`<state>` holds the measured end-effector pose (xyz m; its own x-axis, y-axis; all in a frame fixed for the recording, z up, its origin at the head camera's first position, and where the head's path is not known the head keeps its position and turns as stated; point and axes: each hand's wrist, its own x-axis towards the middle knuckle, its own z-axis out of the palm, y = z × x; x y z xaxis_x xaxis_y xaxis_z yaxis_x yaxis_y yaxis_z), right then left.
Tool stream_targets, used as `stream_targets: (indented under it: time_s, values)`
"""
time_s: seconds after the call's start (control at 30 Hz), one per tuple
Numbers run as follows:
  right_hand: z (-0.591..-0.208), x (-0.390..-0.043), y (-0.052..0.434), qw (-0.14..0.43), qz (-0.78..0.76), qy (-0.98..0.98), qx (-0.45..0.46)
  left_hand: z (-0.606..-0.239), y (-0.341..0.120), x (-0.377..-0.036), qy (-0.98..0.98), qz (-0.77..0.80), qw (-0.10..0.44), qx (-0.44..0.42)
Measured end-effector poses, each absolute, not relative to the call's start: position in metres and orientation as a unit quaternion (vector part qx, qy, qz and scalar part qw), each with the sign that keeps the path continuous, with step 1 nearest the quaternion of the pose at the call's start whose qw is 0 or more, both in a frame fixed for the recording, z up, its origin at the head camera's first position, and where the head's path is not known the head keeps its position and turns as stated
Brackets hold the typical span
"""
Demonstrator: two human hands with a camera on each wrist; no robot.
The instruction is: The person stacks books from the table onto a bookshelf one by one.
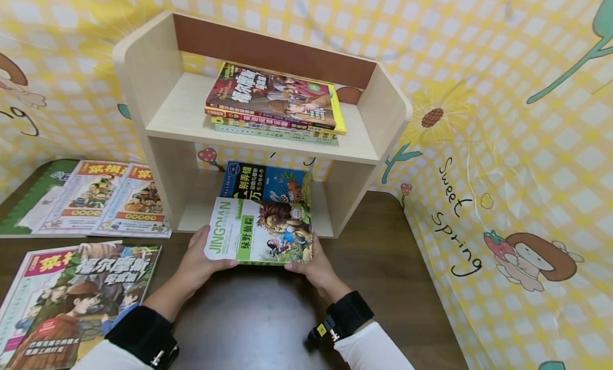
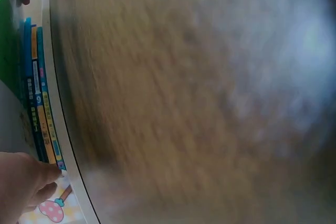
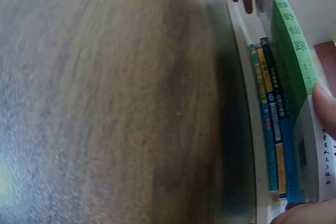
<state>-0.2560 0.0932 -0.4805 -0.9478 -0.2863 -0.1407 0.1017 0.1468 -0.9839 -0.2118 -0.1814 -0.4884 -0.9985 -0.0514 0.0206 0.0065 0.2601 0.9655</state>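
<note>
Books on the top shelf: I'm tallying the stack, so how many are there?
4 show by their spines in the stack on the top shelf, the red-covered one uppermost. A thin one could be hidden between them.

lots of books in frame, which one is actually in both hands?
The white-and-green lion-cover book at the mouth of the shelf's lower compartment: left hand and right hand grip its near corners. The other books lie untouched on the shelf or table.
</note>
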Motion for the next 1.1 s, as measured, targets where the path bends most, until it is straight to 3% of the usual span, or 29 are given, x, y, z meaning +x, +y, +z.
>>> stream_targets:
  time_s: [0.7, 1.1]
  values:
    - [-0.491, -0.281, 0.078, 0.073, -0.57, 0.814, -0.083, -0.49, -0.197, -0.25, -0.835, -0.543, 0.059, -0.07]
    - [-0.483, -0.307, 0.08, 0.078, -0.436, 0.887, -0.129, -0.488, -0.201, -0.276, -0.834, -0.539, 0.057, -0.103]
